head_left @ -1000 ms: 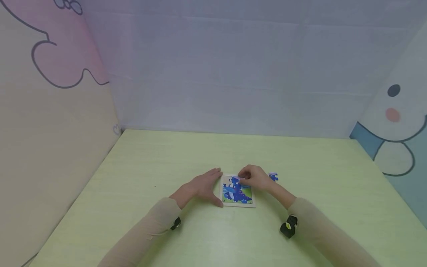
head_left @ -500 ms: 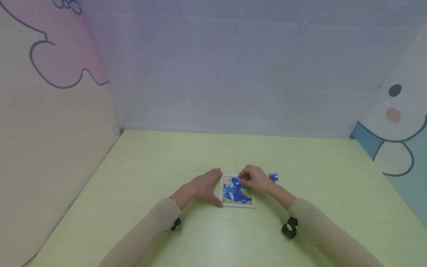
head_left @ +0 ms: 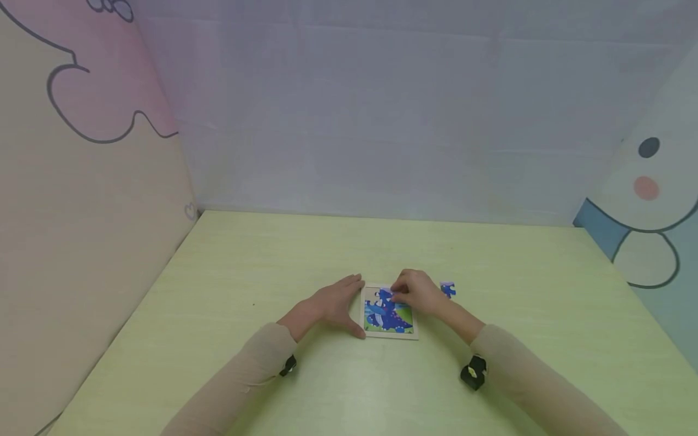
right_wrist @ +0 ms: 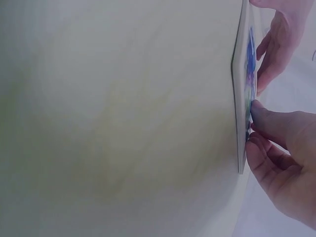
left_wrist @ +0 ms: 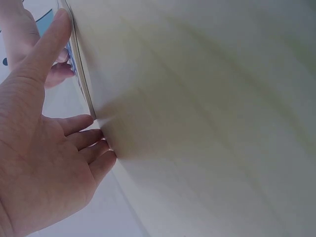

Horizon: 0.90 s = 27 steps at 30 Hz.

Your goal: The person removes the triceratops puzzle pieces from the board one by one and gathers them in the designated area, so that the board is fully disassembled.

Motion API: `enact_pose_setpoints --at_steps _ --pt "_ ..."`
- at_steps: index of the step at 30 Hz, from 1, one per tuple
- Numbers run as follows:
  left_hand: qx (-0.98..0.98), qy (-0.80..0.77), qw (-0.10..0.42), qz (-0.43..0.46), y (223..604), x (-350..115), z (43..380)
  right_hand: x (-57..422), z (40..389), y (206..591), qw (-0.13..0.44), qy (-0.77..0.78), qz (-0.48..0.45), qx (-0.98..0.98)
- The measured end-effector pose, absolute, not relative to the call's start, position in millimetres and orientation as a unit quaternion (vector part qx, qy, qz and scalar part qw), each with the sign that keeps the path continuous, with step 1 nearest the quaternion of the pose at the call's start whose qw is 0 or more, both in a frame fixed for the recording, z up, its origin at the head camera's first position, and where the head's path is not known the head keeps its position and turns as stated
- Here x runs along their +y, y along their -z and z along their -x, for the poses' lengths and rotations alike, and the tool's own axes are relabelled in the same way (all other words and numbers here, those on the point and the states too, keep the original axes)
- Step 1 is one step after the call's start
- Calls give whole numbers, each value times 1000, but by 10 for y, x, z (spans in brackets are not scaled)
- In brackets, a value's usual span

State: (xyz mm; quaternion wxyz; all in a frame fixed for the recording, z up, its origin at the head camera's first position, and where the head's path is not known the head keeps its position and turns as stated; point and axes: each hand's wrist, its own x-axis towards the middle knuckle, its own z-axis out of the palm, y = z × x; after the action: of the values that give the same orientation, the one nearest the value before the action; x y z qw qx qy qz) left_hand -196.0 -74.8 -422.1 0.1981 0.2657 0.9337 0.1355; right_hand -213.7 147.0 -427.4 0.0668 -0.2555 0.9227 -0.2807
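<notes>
A small jigsaw puzzle (head_left: 388, 318) with a blue dinosaur picture lies in a pale square frame (head_left: 390, 336) on the table. My left hand (head_left: 337, 304) steadies the frame's left side, thumb at the near corner and straight fingers by the far one. Over the upper right of the picture, my right hand (head_left: 420, 292) pinches a jigsaw piece between thumb and curled fingers, low against the puzzle; the fingers mostly hide that piece. The right wrist view shows these fingertips (right_wrist: 256, 109) right at the picture's surface. A loose blue jigsaw piece (head_left: 448, 289) lies beyond my right wrist.
The pale yellow-green table (head_left: 283, 254) reaches back to a light cloth wall (head_left: 349, 121). Printed panels with cartoon shapes flank it on both sides. Dark wrist cameras (head_left: 473, 372) hang beneath both sleeves.
Both hands stay almost in place. The right fingers shift only very slightly over the upper right of the puzzle; the frame and the loose piece stay where they were.
</notes>
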Motion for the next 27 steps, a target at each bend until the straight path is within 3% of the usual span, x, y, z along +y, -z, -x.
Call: enact_pose_setpoints --at_steps 18,27 --pt "934 -136 198 -264 4204 -741 1946 1491 2228 4262 132 317 212 915" --pt "934 -130 200 -266 4197 -748 1954 1458 2201 4255 118 334 178 918"
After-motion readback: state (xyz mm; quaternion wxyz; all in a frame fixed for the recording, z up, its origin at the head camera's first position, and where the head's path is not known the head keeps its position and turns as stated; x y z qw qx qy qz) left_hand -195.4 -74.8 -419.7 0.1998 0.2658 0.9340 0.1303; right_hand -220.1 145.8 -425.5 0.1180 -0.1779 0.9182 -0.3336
